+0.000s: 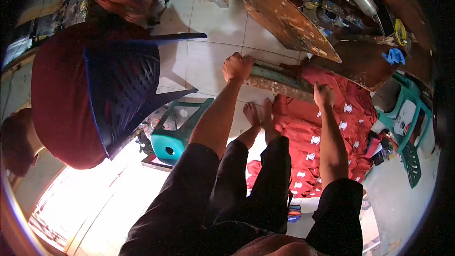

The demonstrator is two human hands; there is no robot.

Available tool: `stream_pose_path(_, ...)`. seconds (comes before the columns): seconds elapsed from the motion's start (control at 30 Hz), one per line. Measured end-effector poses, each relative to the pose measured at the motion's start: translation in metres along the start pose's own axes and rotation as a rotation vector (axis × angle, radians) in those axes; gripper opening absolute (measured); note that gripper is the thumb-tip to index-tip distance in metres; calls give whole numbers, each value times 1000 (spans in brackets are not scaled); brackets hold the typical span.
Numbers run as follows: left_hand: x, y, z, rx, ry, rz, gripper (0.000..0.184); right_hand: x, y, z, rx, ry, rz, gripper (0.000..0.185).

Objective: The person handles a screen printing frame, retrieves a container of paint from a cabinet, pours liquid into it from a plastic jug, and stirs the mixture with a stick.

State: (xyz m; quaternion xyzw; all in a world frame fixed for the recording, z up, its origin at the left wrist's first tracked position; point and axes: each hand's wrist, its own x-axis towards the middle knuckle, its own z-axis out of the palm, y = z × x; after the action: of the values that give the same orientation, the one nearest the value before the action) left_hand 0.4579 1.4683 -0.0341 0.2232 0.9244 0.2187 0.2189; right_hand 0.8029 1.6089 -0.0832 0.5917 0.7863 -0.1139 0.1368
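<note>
A pale tiled floor (215, 23) extends beyond the red cloth (294, 132), the landmark here, a broad spread of fabric with small white printed marks (315, 140) repeated across it. Well to the left of the cloth, another person (61, 90) in a dark red top sits with their back against a dark blue plastic chair (123, 90). A brown wooden board (284, 14), worn and chipped, leans at a slant beyond the cloth's far edge. A green plastic chair (410, 154) stands just right of the cloth; to the left, between the cloth and the blue chair, is a green stool (177, 137) with a round hole in its seat.

The wooden frame (279, 86), stained and with a greenish panel, is at the cloth's far left corner, held tilted; whether it touches the fabric I cannot tell. The left hand (238, 67) is curled tightly round its left end, and the right hand (324, 96), above the cloth, grips the right end with bent fingers. Bare feet (252, 114) stand beside the cloth's left edge. Past its far right corner lies a crumpled blue scrap (393, 57), near a yellow roll (400, 32).
</note>
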Motion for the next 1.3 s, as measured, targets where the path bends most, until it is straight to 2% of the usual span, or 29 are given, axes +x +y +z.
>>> stream_pose_path(0.07,0,3,1,-21,-8,5,30,10,12,20,3,89,-44,51)
stream_pose_path(0.13,2,7,2,-6,46,6,31,27,20,35,-37,61,56,64)
stream_pose_path(0.23,8,5,9,-33,20,10,32,4,-11,-27,116,25,110,67)
stream_pose_path(0.43,-3,2,4,-63,20,25,31,-4,-5,-10,186,97,108,68)
stream_pose_path(0.5,-6,-3,11,-117,105,67,32,-1,2,6,39,249,100,68)
stream_pose_path(0.57,-8,-18,18,-107,137,128,31,-12,-1,4,156,179,73,72)
stream_pose_path(0.63,-10,-27,26,-168,178,171,31,-24,-15,-8,241,214,133,71)
stream_pose_path(0.67,-9,-32,33,-215,202,197,31,-3,12,40,124,326,152,69)
stream_pose_path(0.7,-8,-33,35,-232,222,209,31,-14,-2,16,207,291,92,69)
stream_pose_path(0.83,-10,-27,26,-154,148,175,30,-31,-16,-8,220,321,95,66)
stream_pose_path(0.97,-2,-35,41,-147,163,264,34,-6,-8,26,296,407,61,71)
stream_pose_path(1.03,4,-39,52,-126,334,446,33,-6,-8,25,300,476,10,72)
stream_pose_path(1.1,2,-37,58,-125,414,548,34,-10,-6,24,443,552,-164,69)
stream_pose_path(1.17,3,-35,57,-123,495,649,34,-13,-9,20,440,643,-197,71)
stream_pose_path(1.23,2,-30,51,-75,374,721,39,-15,-10,5,422,506,-189,77)
stream_pose_path(1.3,-14,-37,51,-54,392,761,44,-19,-6,15,431,581,-246,78)
